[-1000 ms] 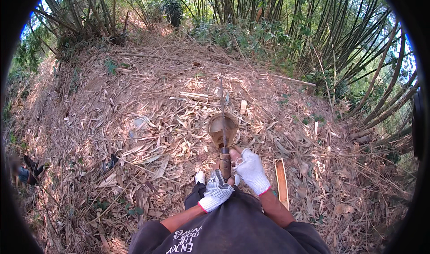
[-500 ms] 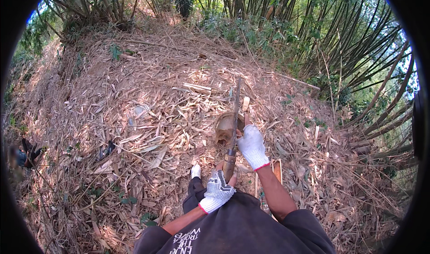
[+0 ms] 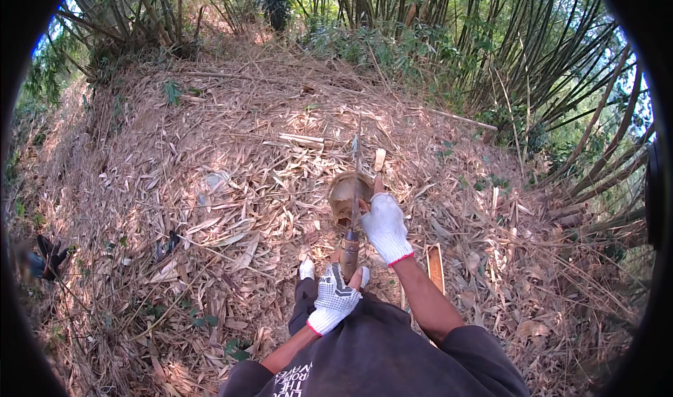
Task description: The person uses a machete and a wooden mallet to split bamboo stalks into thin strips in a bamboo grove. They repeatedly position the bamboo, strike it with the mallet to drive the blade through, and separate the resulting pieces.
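Note:
My left hand [image 3: 336, 295], in a white glove with dark grip dots, is wrapped round the brown wooden handle of a machete [image 3: 349, 253]. Its long narrow blade points away from me and shows nearly edge-on. My right hand [image 3: 385, 225], in a white glove with bare fingertips, is beside the blade. Its index finger stretches forward and the thumb reaches to the blade, seemingly touching it; the other fingers are hidden. Beneath the blade is a round, tan, hollow-looking object [image 3: 339, 195], possibly a stump, partly covered by blade and hand.
Dry bamboo leaves cover the sloping ground. A pale wood piece [image 3: 380, 159] lies beyond my right hand, and a split bamboo length [image 3: 435, 267] by my right forearm. Bamboo clumps [image 3: 561, 81] rise at the far right. A dark-gloved hand [image 3: 50, 257] shows at the left edge.
The machete blade has swung slightly left and looks thinner, more edge-on. Both hands have shifted a little left in the picture, with the left still gripping the handle.

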A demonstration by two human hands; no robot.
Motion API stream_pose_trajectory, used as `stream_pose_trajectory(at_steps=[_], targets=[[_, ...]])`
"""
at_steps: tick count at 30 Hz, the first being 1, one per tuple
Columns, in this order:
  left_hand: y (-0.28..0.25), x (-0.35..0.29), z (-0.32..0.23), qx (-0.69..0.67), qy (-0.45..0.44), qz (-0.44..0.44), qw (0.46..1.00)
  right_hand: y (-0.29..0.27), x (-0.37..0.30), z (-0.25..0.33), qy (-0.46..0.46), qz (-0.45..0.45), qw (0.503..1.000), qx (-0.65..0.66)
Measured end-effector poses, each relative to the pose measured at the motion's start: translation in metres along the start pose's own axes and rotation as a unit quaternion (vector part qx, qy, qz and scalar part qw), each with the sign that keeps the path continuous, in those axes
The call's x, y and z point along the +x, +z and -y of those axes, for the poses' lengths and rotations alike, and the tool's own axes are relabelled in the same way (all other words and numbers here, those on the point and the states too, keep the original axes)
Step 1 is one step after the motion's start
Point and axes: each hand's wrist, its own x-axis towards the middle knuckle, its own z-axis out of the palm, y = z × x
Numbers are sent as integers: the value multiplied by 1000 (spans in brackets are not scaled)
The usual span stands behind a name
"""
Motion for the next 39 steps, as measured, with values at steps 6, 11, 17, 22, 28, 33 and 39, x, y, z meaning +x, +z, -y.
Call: stream_pose_trajectory(at_steps=[6,11,17,22,28,33,39], targets=[[-15,20,4,73,25,23,997,-3,15,12,-4,29,999,37],[-39,41,-19,43,34,37,998,1,26,20,6,40,998,42],[-53,55,-20,42,60,33,997,4,30,29,4,23,997,77],[-57,63,-14,16,50,50,997,26,18,12,-11,-54,990,131],[-53,57,-15,30,41,63,997,19,49,10,-39,-49,993,95],[-39,49,-17,88,34,40,995,17,41,19,0,-32,999,25],[-32,40,-26,27,38,32,998,26,26,11,3,-81,996,31]])
